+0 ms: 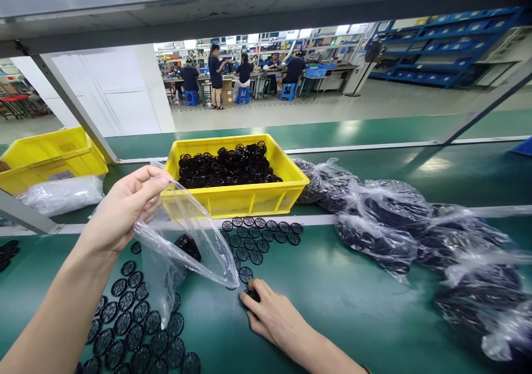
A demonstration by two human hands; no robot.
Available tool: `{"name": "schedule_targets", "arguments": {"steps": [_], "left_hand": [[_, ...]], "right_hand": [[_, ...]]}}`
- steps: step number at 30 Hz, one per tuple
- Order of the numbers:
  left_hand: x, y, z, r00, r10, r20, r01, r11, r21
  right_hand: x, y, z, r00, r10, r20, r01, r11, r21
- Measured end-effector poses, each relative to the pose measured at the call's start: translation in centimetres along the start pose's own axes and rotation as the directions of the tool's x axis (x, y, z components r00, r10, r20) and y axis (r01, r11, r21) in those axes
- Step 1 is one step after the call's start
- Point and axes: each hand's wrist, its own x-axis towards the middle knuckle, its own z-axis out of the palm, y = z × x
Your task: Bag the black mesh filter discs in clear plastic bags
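Note:
My left hand (131, 205) pinches the rim of a clear plastic bag (191, 196) and holds it up with its mouth open. A few black parts (188, 246) show in or behind the clear film. On the green bench my right hand (274, 313) is closed round black round parts (252, 295), mostly covered by the fingers. Just beyond it, black spoked discs (249, 243) lie in rows. More black discs (135, 335) are spread over the bench below the bag, some partly behind it.
A yellow bin (233, 203) heaped with black parts stands behind the bag. Filled, tied clear bags (386, 224) line the right side. At left are another yellow bin (54, 158) and a pack of clear bags (66, 194). An upright post (72, 102) rises there. People sit and stand far behind.

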Motion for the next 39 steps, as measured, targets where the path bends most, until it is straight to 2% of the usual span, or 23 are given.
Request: {"name": "schedule_targets", "arguments": {"steps": [3,7,10,13,16,20,25,27,29,31,33,35,36,37,39], "left_hand": [[0.0,-0.1,-0.3,1.0,0.016,-0.016,-0.017,1.0,-0.009],[-0.1,-0.1,-0.2,1.0,0.015,-0.016,-0.016,1.0,-0.008],[-0.2,-0.1,-0.1,1.0,0.011,-0.005,-0.011,1.0,-0.002],[-0.3,-0.1,-0.2,1.0,0.01,-0.014,-0.01,1.0,-0.005],[-0.2,-0.2,-0.4,1.0,0.011,-0.018,-0.011,1.0,-0.011],[-0.2,-0.3,-0.2,1.0,0.013,-0.004,-0.013,1.0,-0.021],[-0.1,-0.5,0.0,0.999,0.03,0.011,-0.03,1.0,0.001],[0.0,-0.6,0.1,0.999,0.034,0.018,-0.034,0.999,0.022],[0.0,-0.5,0.3,0.999,0.048,0.025,-0.049,0.998,0.044],[-0.2,-0.4,0.6,0.997,0.066,0.039,-0.069,0.994,0.081],[-0.4,-0.1,1.2,0.994,0.082,0.065,-0.091,0.985,0.144],[-0.7,0.3,2.0,0.99,0.095,0.099,-0.116,0.968,0.224],[-0.8,0.5,2.5,0.987,0.106,0.12,-0.135,0.956,0.259],[-0.9,0.7,3.0,0.983,0.117,0.144,-0.155,0.946,0.286],[-0.9,1.1,3.7,0.974,0.134,0.185,-0.188,0.93,0.315]], "right_hand": [[-0.2,0.2,-0.1,0.998,0.055,0.028,-0.055,0.998,0.021],[1.5,1.2,-1.2,0.994,0.111,-0.011,-0.11,0.989,0.102],[2.6,1.7,-0.9,0.99,0.138,-0.019,-0.137,0.99,0.04],[2.4,1.7,-0.2,0.988,0.152,-0.019,-0.152,0.988,-0.015],[2.3,1.3,-0.3,0.986,0.164,-0.015,-0.163,0.986,0.023],[3.8,-0.3,-1.0,0.993,0.119,-0.019,-0.116,0.986,0.118],[4.5,-2.1,1.5,0.986,0.161,0.036,-0.161,0.987,-0.002],[3.8,-1.8,1.5,0.982,0.177,0.062,-0.178,0.984,0.011],[3.0,-0.8,-1.0,0.983,0.174,0.057,-0.179,0.98,0.083],[2.6,0.2,-6.1,0.985,0.17,-0.029,-0.16,0.965,0.207],[3.0,0.4,-12.7,0.948,0.183,-0.26,-0.105,0.951,0.289],[4.5,-0.6,-18.8,0.874,0.106,-0.474,0.025,0.965,0.263],[5.6,-1.4,-21.0,0.85,0.047,-0.525,0.091,0.968,0.233],[6.9,-2.5,-22.6,0.854,-0.012,-0.52,0.139,0.969,0.206],[9.8,-4.3,-23.9,0.911,-0.128,-0.391,0.188,0.975,0.118]]}}
